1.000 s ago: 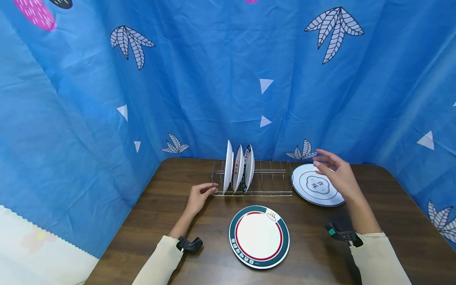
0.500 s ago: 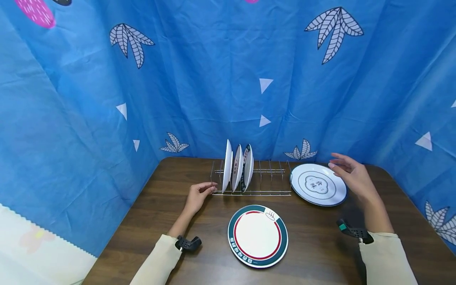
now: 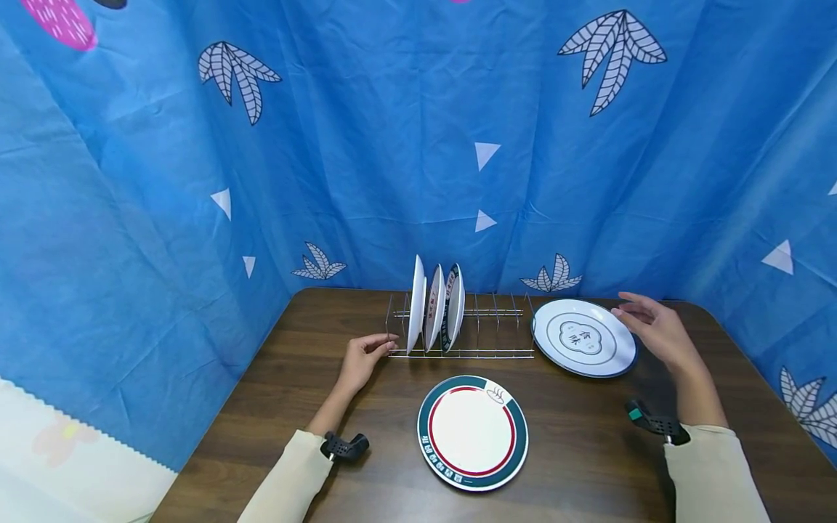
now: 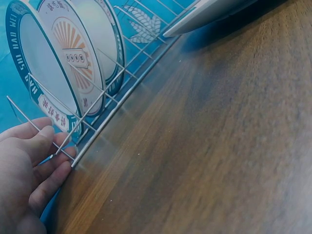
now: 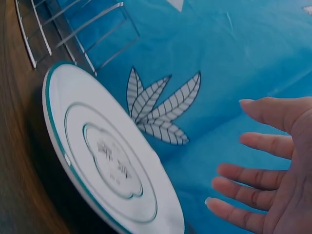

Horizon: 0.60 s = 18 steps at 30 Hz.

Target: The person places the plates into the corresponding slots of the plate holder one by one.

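My left hand [image 3: 360,363] pinches the left end of a wire dish rack [image 3: 497,355]; in the left wrist view the thumb and fingers close round its end wire. Several plates stand on edge in the rack's left part, among them a white plate [image 3: 415,305], a plate with an orange sunburst [image 4: 73,53] and a green-rimmed plate [image 3: 455,309]. To the right lies a white plate with a thin dark rim and a central emblem [image 3: 556,330]. By its right edge is my right hand [image 3: 660,334], fingers spread and holding nothing; in the right wrist view a gap separates them.
A plate with a green band and red ring [image 3: 472,436] lies flat on the brown wooden table [image 3: 569,450], in front of the rack. A blue curtain with leaf prints [image 3: 418,145] hangs behind the table.
My right hand has moved right and slightly down, from above the emblem plate to beside its right edge. The left hand keeps its hold on the rack.
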Motion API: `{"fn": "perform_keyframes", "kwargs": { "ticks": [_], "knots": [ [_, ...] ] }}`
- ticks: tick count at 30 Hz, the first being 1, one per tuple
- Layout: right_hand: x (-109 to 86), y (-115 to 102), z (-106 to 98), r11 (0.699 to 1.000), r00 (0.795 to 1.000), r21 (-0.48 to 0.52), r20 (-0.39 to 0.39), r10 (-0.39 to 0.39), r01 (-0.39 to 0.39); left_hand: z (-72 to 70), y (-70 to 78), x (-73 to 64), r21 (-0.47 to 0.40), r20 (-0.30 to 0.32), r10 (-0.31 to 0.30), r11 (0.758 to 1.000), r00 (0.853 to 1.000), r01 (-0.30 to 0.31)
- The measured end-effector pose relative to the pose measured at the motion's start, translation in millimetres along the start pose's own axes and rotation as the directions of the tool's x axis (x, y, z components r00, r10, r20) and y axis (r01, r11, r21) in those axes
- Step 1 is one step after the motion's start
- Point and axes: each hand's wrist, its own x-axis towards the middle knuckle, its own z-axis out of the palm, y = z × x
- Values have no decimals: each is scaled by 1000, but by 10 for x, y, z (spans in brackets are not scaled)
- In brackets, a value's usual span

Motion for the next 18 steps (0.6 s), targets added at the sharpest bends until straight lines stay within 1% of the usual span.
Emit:
{"fn": "perform_keyframes", "kwargs": {
  "ticks": [4,10,14,18],
  "knots": [
    [3,116,-8,1000,1000,-24,12,11,-11,-3,12,-5,2,-1,2,1000,1000,-2],
    [-1,262,7,997,997,-52,46,56,-53,-3,7,-13,0,-4,-7,1000,1000,7],
    [-4,329,33,996,997,-63,30,70,-68,-3,12,-17,-11,1,-15,1000,1000,15],
    [6,381,47,993,995,-65,18,97,-96,-1,12,-8,7,2,-13,1000,1000,13]
  ]
}}
